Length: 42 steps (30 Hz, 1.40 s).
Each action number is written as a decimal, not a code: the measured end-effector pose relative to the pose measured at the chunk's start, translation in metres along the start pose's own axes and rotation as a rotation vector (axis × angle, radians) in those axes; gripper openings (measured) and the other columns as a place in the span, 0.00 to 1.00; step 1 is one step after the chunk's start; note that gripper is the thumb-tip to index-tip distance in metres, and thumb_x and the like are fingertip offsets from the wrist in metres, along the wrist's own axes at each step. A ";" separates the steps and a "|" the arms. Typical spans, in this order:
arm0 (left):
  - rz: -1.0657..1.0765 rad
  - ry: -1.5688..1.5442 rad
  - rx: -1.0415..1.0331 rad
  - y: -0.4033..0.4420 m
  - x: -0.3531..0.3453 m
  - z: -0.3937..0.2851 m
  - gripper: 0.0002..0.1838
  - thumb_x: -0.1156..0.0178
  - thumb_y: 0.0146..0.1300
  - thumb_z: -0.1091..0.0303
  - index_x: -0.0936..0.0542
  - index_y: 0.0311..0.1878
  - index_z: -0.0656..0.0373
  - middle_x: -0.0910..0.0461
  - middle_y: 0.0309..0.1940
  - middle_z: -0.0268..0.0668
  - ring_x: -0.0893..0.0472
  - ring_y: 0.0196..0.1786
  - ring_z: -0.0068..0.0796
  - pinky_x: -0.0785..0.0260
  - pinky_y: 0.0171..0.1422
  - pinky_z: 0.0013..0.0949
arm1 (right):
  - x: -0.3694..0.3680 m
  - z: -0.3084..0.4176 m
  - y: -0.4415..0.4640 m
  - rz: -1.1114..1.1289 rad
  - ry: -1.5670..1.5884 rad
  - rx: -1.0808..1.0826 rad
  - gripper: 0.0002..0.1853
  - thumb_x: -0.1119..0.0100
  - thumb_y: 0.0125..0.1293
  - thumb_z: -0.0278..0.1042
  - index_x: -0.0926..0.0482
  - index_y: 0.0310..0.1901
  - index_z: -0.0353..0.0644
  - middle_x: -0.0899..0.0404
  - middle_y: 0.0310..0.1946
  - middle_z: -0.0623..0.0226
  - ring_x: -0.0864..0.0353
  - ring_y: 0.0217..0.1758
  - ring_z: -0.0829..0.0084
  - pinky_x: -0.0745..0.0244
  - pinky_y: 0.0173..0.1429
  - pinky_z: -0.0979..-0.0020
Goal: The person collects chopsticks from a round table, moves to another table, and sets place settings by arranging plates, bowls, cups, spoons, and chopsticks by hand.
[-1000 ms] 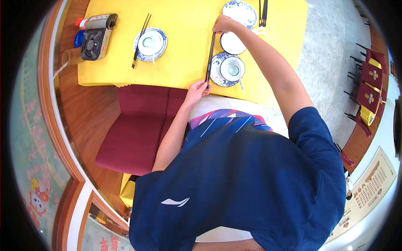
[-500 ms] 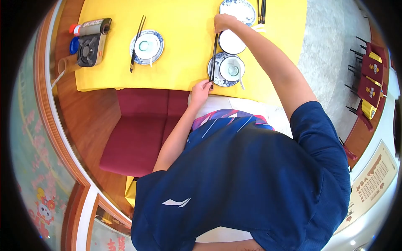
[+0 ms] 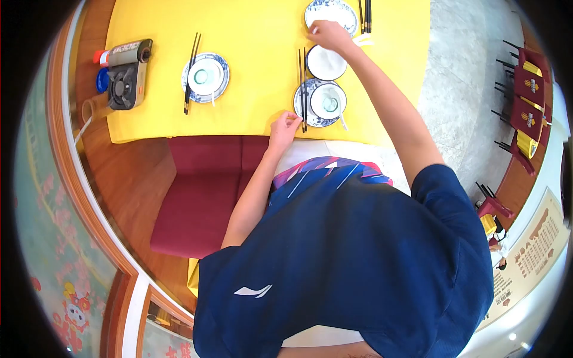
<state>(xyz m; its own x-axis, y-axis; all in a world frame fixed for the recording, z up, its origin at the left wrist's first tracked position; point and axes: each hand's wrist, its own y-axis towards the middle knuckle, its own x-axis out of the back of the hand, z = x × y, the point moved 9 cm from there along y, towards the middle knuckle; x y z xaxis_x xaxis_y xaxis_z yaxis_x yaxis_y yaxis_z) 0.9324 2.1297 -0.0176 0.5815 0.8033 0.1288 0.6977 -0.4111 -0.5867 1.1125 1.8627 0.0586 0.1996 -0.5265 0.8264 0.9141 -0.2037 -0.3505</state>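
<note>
My left hand (image 3: 285, 129) is at the table's near edge, fingers loosely curled and fingertips beside the lower ends of a pair of black chopsticks (image 3: 305, 89); I cannot tell whether they touch. The chopsticks lie slightly apart over the left side of a blue-patterned plate (image 3: 300, 110). On that plate sits a white bowl (image 3: 340, 89) with a small greenish cup (image 3: 329, 104) and a white spoon (image 3: 343, 121). My right hand (image 3: 329, 34) reaches over the near rim of a farther patterned plate (image 3: 349, 15), above a white bowl (image 3: 326, 62). Its thumb and fingers are apart, with nothing visible in them.
Another setting has a plate (image 3: 222, 89) and chopsticks (image 3: 192, 74). A portable gas stove (image 3: 125, 86) stands at the left of the yellow tablecloth (image 3: 256, 59). More chopsticks (image 3: 366, 17) lie at the far right. A maroon seat (image 3: 197, 203) is below.
My right hand has let go of the chopsticks' far ends and is over the far plate's rim. The chopsticks now lie apart. My left fingers have loosened from their near ends. The view shifted slightly.
</note>
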 end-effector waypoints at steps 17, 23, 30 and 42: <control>-0.062 0.493 -0.337 0.045 -0.013 -0.103 0.11 0.38 0.63 0.66 0.19 0.36 0.68 0.18 0.28 0.48 0.18 0.31 0.43 0.27 0.38 0.39 | -0.058 -0.103 -0.115 -0.128 0.258 -0.359 0.25 0.52 0.68 0.51 0.18 0.36 0.32 0.18 0.32 0.42 0.17 0.38 0.45 0.22 0.46 0.51; -0.282 0.466 -0.218 0.027 -0.018 -0.098 0.10 0.39 0.65 0.68 0.18 0.39 0.67 0.17 0.27 0.42 0.18 0.31 0.29 0.27 0.37 0.32 | -0.034 -0.108 -0.119 -0.049 0.370 -0.252 0.25 0.51 0.66 0.50 0.18 0.34 0.31 0.19 0.31 0.40 0.17 0.37 0.43 0.22 0.45 0.50; -0.537 0.356 -0.049 -0.030 -0.015 -0.061 0.13 0.42 0.68 0.64 0.20 0.42 0.67 0.19 0.27 0.36 0.21 0.30 0.22 0.28 0.38 0.27 | -0.030 -0.144 -0.133 -0.060 0.390 -0.226 0.22 0.50 0.65 0.46 0.18 0.31 0.33 0.18 0.29 0.45 0.16 0.34 0.48 0.20 0.39 0.53; -0.673 0.230 -0.104 -0.131 -0.065 -0.125 0.10 0.46 0.69 0.71 0.20 0.45 0.67 0.18 0.31 0.37 0.20 0.32 0.21 0.26 0.40 0.26 | -0.015 -0.222 -0.160 -0.267 0.467 -0.311 0.25 0.46 0.65 0.50 0.20 0.30 0.29 0.19 0.26 0.42 0.16 0.34 0.49 0.21 0.40 0.54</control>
<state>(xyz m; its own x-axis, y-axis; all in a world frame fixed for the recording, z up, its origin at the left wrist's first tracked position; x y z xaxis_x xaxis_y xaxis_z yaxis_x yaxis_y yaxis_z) 0.8555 2.0769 0.1508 0.0767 0.7903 0.6079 0.9655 0.0933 -0.2432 0.8848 1.7199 0.0045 -0.2617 -0.7150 0.6483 0.7514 -0.5725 -0.3280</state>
